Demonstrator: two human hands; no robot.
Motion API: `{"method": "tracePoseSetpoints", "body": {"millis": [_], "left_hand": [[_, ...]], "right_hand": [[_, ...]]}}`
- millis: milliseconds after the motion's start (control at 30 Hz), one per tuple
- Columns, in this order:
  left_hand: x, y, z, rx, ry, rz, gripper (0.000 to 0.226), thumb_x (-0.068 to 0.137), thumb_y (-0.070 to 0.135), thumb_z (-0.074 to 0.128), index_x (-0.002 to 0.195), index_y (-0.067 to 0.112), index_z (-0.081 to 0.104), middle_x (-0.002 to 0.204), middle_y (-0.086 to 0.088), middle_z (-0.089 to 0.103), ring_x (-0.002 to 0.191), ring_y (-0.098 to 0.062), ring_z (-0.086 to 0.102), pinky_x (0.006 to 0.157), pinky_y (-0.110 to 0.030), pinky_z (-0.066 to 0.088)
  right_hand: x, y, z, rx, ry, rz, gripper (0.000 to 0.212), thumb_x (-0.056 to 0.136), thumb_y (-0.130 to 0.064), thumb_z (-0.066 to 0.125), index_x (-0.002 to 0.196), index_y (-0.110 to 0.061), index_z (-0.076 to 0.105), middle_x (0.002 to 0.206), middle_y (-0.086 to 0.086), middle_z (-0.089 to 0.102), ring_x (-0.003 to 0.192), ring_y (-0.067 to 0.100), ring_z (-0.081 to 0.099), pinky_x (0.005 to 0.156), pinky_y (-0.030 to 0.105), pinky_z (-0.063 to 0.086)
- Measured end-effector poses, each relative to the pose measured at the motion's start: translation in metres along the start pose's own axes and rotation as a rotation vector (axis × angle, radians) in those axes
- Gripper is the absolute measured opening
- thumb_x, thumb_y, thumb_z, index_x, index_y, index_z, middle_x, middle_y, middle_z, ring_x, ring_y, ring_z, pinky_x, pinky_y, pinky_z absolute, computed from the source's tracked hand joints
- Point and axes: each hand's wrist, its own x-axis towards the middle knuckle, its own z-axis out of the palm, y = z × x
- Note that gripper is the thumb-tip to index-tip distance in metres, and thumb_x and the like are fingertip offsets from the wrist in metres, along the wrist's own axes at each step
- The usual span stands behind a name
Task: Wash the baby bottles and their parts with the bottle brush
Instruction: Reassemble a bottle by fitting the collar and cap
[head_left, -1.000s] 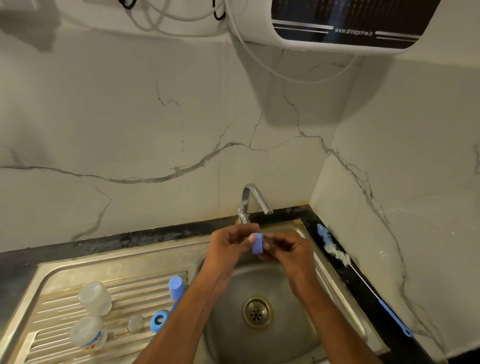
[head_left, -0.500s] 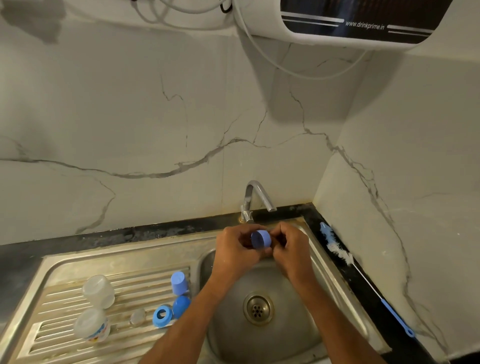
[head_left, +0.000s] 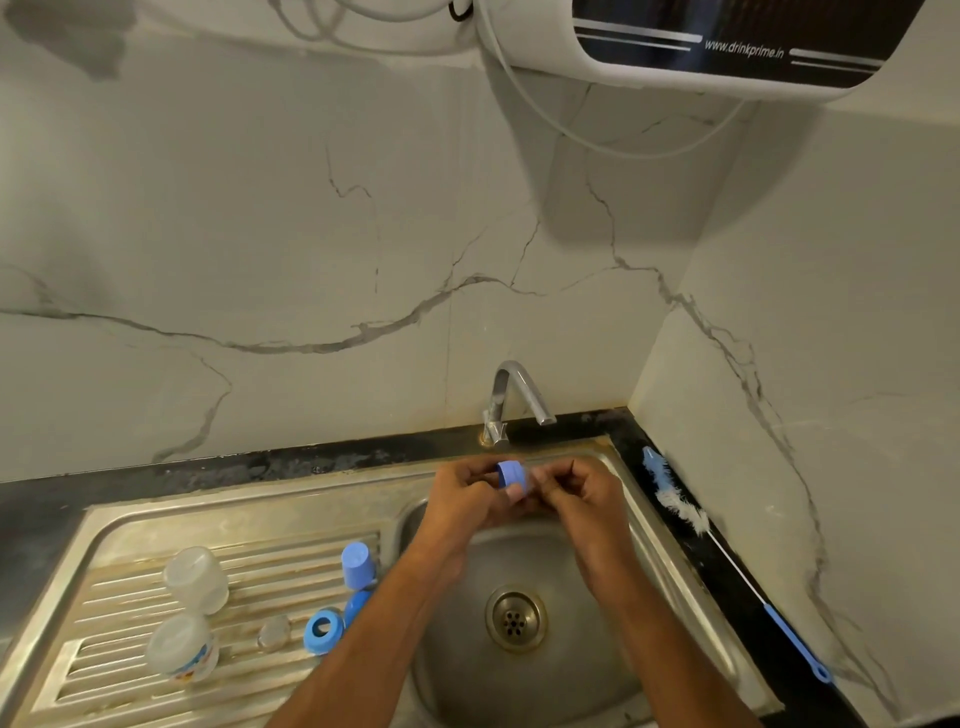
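Over the steel sink basin (head_left: 571, 675), under the tap (head_left: 514, 395), my left hand (head_left: 467, 499) pinches a small blue bottle ring (head_left: 511, 474). My right hand (head_left: 582, 491) has its fingers curled against the ring's other side. Two clear baby bottles (head_left: 197, 579) (head_left: 182, 649) stand upside down on the ribbed drainboard (head_left: 104, 691). Beside them are a clear teat (head_left: 274, 633), a blue cap (head_left: 358, 564), a blue collar ring (head_left: 323, 630) and another blue part (head_left: 357, 605). The bottle brush (head_left: 675, 501), with white and blue bristles and a blue handle, lies on the black counter right of the sink.
A drain strainer (head_left: 515, 618) sits in the basin's middle. Marble walls close in behind and on the right. A white water purifier (head_left: 701, 41) with hoses hangs on the wall above the tap. No water stream is visible.
The ring has been turned between my fingers; both hands stay together over the basin. The camera has tilted slightly, so the scene sits lower and more to the right.
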Motion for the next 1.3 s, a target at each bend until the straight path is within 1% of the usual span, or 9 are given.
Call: {"method": "tracePoseSetpoints", "body": {"millis": [133, 233, 400, 600, 800, 900, 1033, 1167, 1300], "left_hand": [[0.002, 0.004, -0.006, -0.098, -0.044, -0.039, 0.023, 0.094, 0.006, 0.066, 0.116, 0.003, 0.069, 0.107, -0.014, 0.076, 0.099, -0.027, 0.074, 0.086, -0.039, 0.061], [0.002, 0.005, -0.005, -0.093, -0.039, -0.019, 0.021, 0.094, 0.008, 0.067, 0.114, 0.005, 0.070, 0.101, -0.013, 0.077, 0.095, -0.026, 0.075, 0.082, -0.036, 0.062], [0.003, 0.005, -0.003, 0.047, -0.035, 0.020, 0.016, 0.094, 0.009, 0.067, 0.108, 0.005, 0.074, 0.099, -0.010, 0.078, 0.097, -0.022, 0.074, 0.088, -0.038, 0.061], [0.004, 0.007, -0.012, -0.068, -0.072, -0.077, 0.021, 0.099, 0.013, 0.060, 0.106, -0.002, 0.073, 0.101, -0.019, 0.076, 0.102, -0.035, 0.072, 0.093, -0.046, 0.058], [0.007, 0.007, -0.015, -0.079, 0.001, -0.111, 0.043, 0.087, 0.034, 0.074, 0.113, 0.000, 0.068, 0.097, -0.016, 0.077, 0.086, -0.025, 0.075, 0.078, -0.034, 0.061], [0.006, 0.007, -0.016, -0.128, 0.046, -0.166, 0.056, 0.081, 0.032, 0.080, 0.121, 0.000, 0.059, 0.103, -0.018, 0.074, 0.082, -0.022, 0.076, 0.068, -0.027, 0.058], [0.000, 0.002, -0.016, -0.173, 0.084, -0.187, 0.045, 0.084, 0.014, 0.079, 0.119, 0.002, 0.053, 0.098, -0.016, 0.075, 0.079, -0.019, 0.077, 0.064, -0.025, 0.059], [0.002, -0.008, -0.034, -0.108, 0.115, -0.174, 0.043, 0.080, 0.018, 0.083, 0.115, 0.001, 0.063, 0.107, -0.018, 0.073, 0.093, -0.026, 0.076, 0.078, -0.037, 0.063], [-0.003, -0.006, -0.053, -0.041, 0.106, -0.127, 0.027, 0.085, 0.016, 0.080, 0.100, -0.006, 0.073, 0.092, -0.018, 0.077, 0.080, -0.024, 0.075, 0.069, -0.029, 0.061]], "right_hand": [[0.005, -0.003, -0.006, -0.126, -0.166, -0.189, 0.047, 0.082, -0.029, 0.076, 0.128, -0.028, 0.065, 0.110, -0.009, 0.072, 0.102, 0.004, 0.068, 0.083, 0.029, 0.060], [0.009, 0.000, -0.004, -0.163, -0.132, -0.268, 0.033, 0.082, -0.024, 0.078, 0.115, -0.020, 0.074, 0.105, -0.006, 0.075, 0.099, 0.008, 0.070, 0.085, 0.039, 0.060], [0.008, 0.001, -0.001, -0.262, -0.026, -0.410, 0.023, 0.081, -0.014, 0.078, 0.105, -0.017, 0.078, 0.097, -0.007, 0.077, 0.090, 0.001, 0.071, 0.081, 0.025, 0.060], [0.011, 0.000, -0.001, -0.314, -0.065, -0.206, 0.020, 0.087, -0.021, 0.073, 0.107, -0.017, 0.076, 0.100, 0.000, 0.075, 0.090, 0.008, 0.070, 0.085, 0.030, 0.060], [0.010, 0.002, -0.003, -0.405, -0.155, -0.464, 0.030, 0.085, -0.009, 0.075, 0.114, -0.014, 0.073, 0.104, -0.002, 0.075, 0.096, 0.005, 0.070, 0.084, 0.028, 0.060], [0.009, 0.004, 0.002, -0.422, -0.103, -0.466, 0.026, 0.084, -0.010, 0.076, 0.109, -0.016, 0.076, 0.101, -0.004, 0.076, 0.092, 0.002, 0.070, 0.082, 0.027, 0.060], [0.003, 0.004, 0.008, -0.359, -0.055, -0.344, 0.022, 0.082, -0.010, 0.077, 0.098, -0.025, 0.076, 0.092, -0.009, 0.075, 0.083, -0.004, 0.069, 0.077, 0.014, 0.056], [-0.001, 0.009, 0.021, -0.262, -0.134, -0.188, 0.024, 0.079, -0.013, 0.079, 0.101, -0.023, 0.076, 0.095, -0.008, 0.076, 0.088, 0.004, 0.071, 0.079, 0.028, 0.061], [-0.005, 0.005, 0.039, -0.229, -0.294, -0.296, 0.049, 0.073, -0.007, 0.084, 0.119, -0.021, 0.070, 0.109, -0.010, 0.073, 0.100, 0.002, 0.069, 0.082, 0.017, 0.056]]}}
